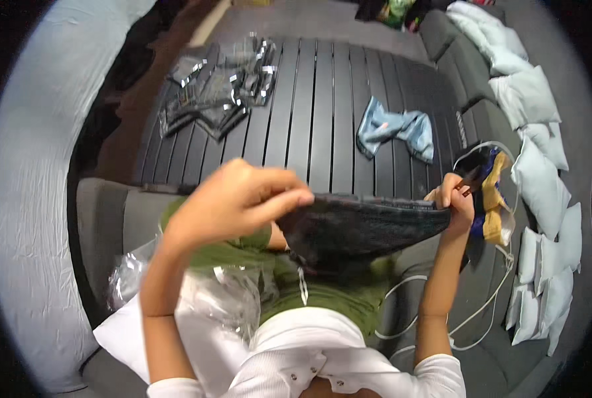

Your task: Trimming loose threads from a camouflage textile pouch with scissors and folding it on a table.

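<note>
A black cloth garment with a straight band along its top edge is stretched out above my lap. My left hand pinches its left end between thumb and fingers. Its right end is gripped in my right hand. The exact kind of garment cannot be made out. From its lower left corner dangles a small white strip. Beyond it, a crumpled piece of light blue denim lies on the black slatted table.
Several dark items in clear plastic packets are piled at the table's far left. Clear plastic bags lie beside my left thigh. Right of me are a blue and yellow package, a white cable and several pale cushions along the grey sofa.
</note>
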Tool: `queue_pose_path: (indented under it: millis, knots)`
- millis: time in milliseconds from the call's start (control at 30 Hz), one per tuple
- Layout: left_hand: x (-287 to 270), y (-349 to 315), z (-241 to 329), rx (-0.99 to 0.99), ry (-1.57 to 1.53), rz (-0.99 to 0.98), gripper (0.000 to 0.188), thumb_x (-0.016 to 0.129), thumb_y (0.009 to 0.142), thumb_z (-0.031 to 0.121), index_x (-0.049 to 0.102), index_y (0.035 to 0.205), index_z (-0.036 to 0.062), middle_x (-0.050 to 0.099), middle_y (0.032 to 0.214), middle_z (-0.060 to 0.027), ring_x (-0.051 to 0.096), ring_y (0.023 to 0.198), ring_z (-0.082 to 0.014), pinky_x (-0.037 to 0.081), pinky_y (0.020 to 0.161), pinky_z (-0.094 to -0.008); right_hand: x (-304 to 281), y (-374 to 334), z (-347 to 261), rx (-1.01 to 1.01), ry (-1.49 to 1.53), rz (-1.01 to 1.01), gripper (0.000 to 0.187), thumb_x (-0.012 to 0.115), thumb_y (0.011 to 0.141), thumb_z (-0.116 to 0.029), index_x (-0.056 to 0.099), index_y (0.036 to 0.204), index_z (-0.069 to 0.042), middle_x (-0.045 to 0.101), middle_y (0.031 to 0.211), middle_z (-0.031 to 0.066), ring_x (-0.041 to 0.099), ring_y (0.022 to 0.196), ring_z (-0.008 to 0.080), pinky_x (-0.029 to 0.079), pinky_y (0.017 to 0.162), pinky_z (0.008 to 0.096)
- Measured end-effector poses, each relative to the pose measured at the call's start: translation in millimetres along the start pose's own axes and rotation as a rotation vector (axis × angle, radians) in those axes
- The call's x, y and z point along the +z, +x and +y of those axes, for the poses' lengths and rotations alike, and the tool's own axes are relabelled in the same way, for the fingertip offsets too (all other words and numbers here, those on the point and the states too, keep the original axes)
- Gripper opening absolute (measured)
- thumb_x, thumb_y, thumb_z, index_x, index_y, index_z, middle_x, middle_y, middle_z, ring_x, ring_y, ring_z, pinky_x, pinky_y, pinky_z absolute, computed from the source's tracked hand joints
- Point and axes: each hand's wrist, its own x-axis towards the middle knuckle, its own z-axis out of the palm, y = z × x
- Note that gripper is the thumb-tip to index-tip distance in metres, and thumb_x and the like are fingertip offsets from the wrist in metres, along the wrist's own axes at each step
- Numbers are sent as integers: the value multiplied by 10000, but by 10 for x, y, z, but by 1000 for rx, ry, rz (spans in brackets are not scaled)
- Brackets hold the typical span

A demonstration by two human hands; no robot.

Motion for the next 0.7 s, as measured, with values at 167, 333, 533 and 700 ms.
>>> queue_pose_path:
  millis: [167, 333, 533, 700]
  knots:
    - [-613, 439, 409, 447, 817, 319, 183, 524, 822, 276, 563, 747, 114, 520, 488, -91, 543, 477, -285, 417, 440, -370, 252, 810, -994, -11, -1100, -494, 319, 743, 608, -134, 446, 583, -19, 408, 513, -31, 344, 480, 85, 280, 444, 249]
    - [-1297, 761, 580, 623, 1184, 467, 266, 533, 807, 358, 537, 724, 106, 539, 515, -89, 557, 489, -271, 429, 450, -365, 313, 1201, -1560, -155, -967, -193, 134, 617, 720, -50, 492, 716, 1, 368, 563, -36, 316, 544, 30, 271, 457, 212]
    - [-1649, 904, 726, 648, 1311, 505, 243, 538, 805, 339, 562, 766, 100, 571, 591, -75, 583, 587, -250, 454, 544, -355, 467, 1718, -1834, -568, -1506, -131, 84, 583, 754, -31, 531, 802, 14, 414, 559, 18, 392, 527, 88, 334, 484, 234]
    - [-1772, 1042, 726, 676, 1281, 399, 219, 569, 780, 310, 573, 757, 93, 584, 665, -85, 587, 743, -237, 430, 785, -354, 497, 1927, -2003, -539, -1547, -124, 139, 641, 728, -72, 551, 798, 7, 431, 556, 46, 406, 538, 104, 379, 518, 256]
